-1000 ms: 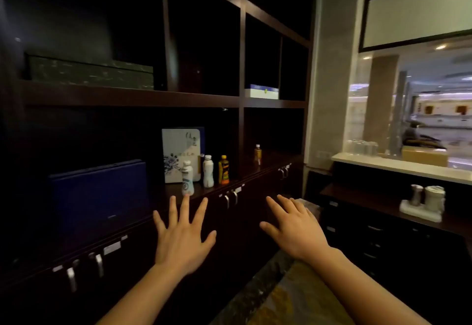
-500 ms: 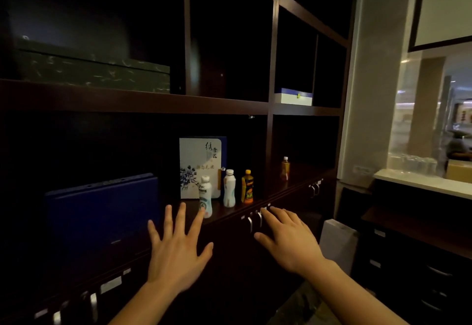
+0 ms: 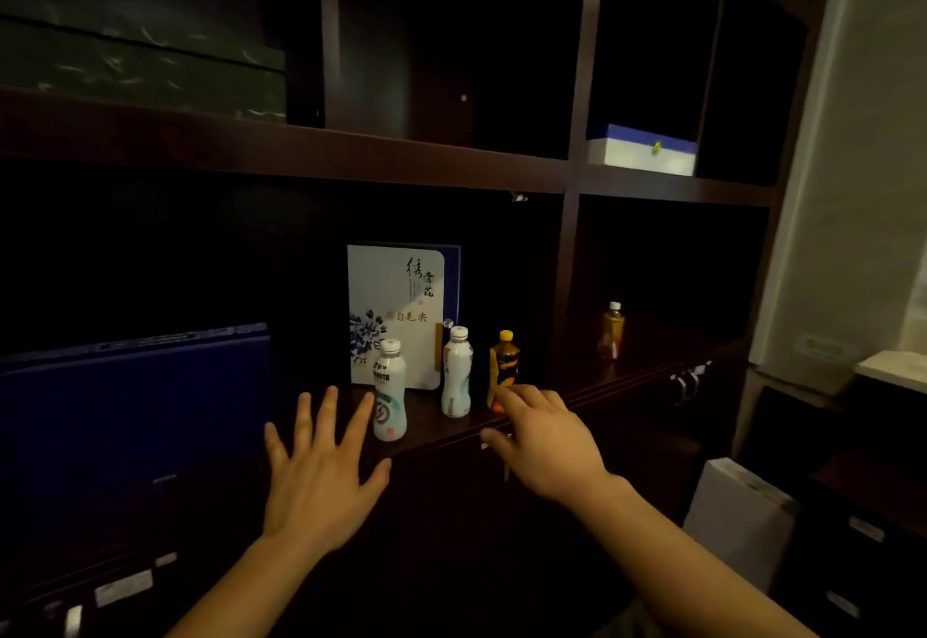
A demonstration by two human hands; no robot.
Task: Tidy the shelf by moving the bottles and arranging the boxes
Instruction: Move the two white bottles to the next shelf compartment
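Both hands reach toward the lower shelf point(image 3: 451, 429) of a dark wooden unit, and neither holds anything. The left hand point(image 3: 321, 477) is spread flat with fingers fanned, its grip fully open, its fingertips just beside the nearest white bottle point(image 3: 390, 389); it seems poised to steady or gather that bottle rather than pinch it. The right hand point(image 3: 544, 441) is loosely open too, its fingertips at the base of the orange-capped dark bottle point(image 3: 503, 376); whether they actually touch it cannot be told in this dim light.

Three bottles stand upright in a short row near the shelf's front edge, the second white bottle point(image 3: 456, 371) between the other two. They are crowded in front of the upright white-and-blue box point(image 3: 396, 311), hiding its lower face, which is probably why they must move first. A fourth, amber bottle point(image 3: 612, 331) stands alone in the next compartment to the right, well apart. A large blue box point(image 3: 135, 401) sits at the left of the shelf. Above, a dark green box point(image 3: 140, 70) lies flat at left, and a small white-and-blue box point(image 3: 644, 150) lies at right.

Judging by the reach, the step in hand is taking hold of two bottles at once.
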